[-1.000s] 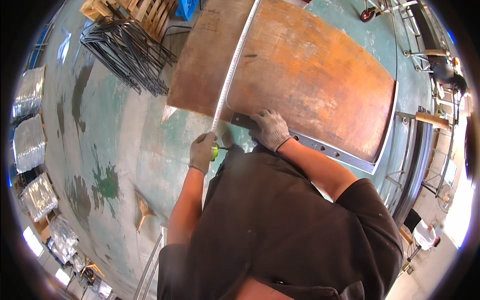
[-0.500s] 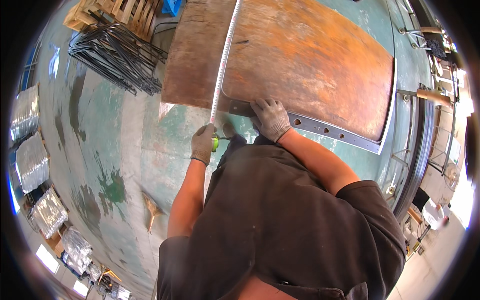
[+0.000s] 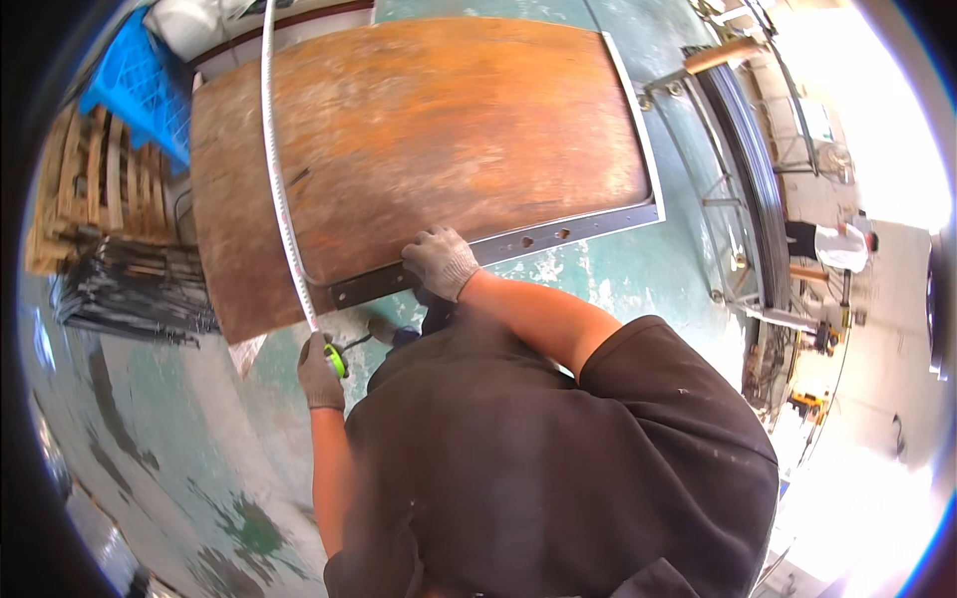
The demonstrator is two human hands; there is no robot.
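While the left hand stays clenched on the green tape measure at the rusty panel's near edge, the head has tilted, showing more tape stretched across it. The right hand still presses the metal frame, fingers probably flat, grasping nothing.

A: Where does the light come from?
B: From the right, as daylight; the right rim is blown out to white, washing out the floor there.

A: And sharpness?
B: The rusty panel is evenly lit and crisp. Fisheye bending curves its straight edges; a black vignette rings the frame, and the lower left is dim and smeared.
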